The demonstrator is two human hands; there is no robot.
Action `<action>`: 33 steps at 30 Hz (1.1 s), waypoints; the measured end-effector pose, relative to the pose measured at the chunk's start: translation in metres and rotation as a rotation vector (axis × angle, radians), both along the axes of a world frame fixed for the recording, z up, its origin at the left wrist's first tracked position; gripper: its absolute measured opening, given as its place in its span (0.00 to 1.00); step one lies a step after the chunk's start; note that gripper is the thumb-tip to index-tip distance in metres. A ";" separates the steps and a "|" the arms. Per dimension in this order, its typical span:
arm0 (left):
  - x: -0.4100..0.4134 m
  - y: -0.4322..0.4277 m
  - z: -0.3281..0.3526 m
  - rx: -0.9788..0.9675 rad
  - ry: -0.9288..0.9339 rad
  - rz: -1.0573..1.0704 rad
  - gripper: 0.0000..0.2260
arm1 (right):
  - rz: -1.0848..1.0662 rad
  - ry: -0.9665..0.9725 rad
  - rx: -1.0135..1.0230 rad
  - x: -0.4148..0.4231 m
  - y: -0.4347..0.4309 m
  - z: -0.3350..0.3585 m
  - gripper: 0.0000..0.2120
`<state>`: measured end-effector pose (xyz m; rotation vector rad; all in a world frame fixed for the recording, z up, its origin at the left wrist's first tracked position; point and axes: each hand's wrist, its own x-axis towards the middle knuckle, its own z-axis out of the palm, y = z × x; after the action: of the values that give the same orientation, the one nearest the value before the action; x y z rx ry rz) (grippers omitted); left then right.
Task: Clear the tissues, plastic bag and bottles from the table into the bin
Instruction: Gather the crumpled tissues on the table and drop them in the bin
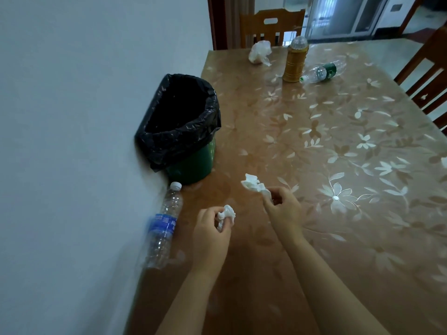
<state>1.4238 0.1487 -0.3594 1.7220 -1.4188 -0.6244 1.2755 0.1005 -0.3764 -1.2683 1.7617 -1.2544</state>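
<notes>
My left hand (211, 234) is closed around a crumpled white tissue (227, 213). My right hand (284, 209) pinches a second white tissue (252, 184) by one end, and it sticks out toward the bin. The green bin (193, 165) with a black liner (180, 117) stands on the table against the wall, just beyond both hands. A clear bottle with a blue label (164, 226) lies by the wall, left of my left hand. Far across the table lie a green-labelled bottle (323, 72) and a crumpled plastic bag (260, 52).
The table (350, 177) has a brown flowered cover and butts against a pale wall (72, 117) on the left. A tall golden lantern-like container (295, 60) stands at the far end beside the green-labelled bottle. Wooden chairs stand at the far end (271, 26) and on the right (428, 68).
</notes>
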 end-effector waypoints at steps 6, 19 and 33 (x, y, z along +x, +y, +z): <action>0.031 -0.016 0.038 -0.132 0.068 0.104 0.08 | 0.025 0.057 -0.076 0.037 -0.012 0.051 0.03; 0.076 -0.101 0.097 -0.301 -0.079 0.083 0.04 | 0.163 0.092 -0.224 0.095 -0.102 0.112 0.03; 0.093 -0.180 0.111 -0.245 -0.142 0.129 0.12 | 0.251 0.117 -0.211 0.115 -0.169 0.118 0.13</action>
<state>1.5173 -0.0311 -0.2485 1.6709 -1.4032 -0.2505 1.3907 -0.0689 -0.2585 -1.6575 1.5191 -1.2653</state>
